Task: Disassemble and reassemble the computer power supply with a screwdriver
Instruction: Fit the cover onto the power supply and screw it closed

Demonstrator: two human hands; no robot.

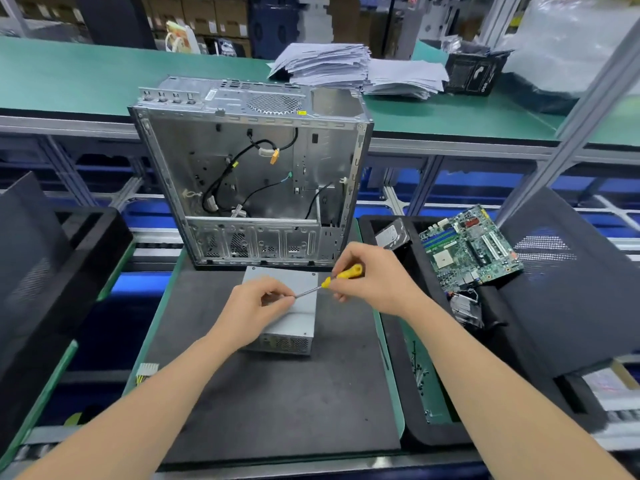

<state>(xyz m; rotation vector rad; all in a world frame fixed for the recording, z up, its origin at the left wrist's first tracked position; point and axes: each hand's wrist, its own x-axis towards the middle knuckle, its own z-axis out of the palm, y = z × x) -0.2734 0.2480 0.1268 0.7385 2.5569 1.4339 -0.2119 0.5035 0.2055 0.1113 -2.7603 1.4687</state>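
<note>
A grey metal power supply (294,327) lies on the dark mat (277,403) in front of me, its vented end toward me. My right hand (374,282) grips the yellow handle of a screwdriver (341,274) above the box. The metal shaft slants down to the left. My left hand (256,306) hovers over the supply's left part and pinches the shaft's tip between thumb and fingers; whether a screw sits there is too small to tell.
An open, gutted computer case (249,174) stands just behind the power supply. A black tray (415,410) on the right holds a motherboard (471,247), a hard drive (393,235) and several loose screws. A white connector (147,370) lies at the mat's left edge. Paper stacks (346,67) rest on the far bench.
</note>
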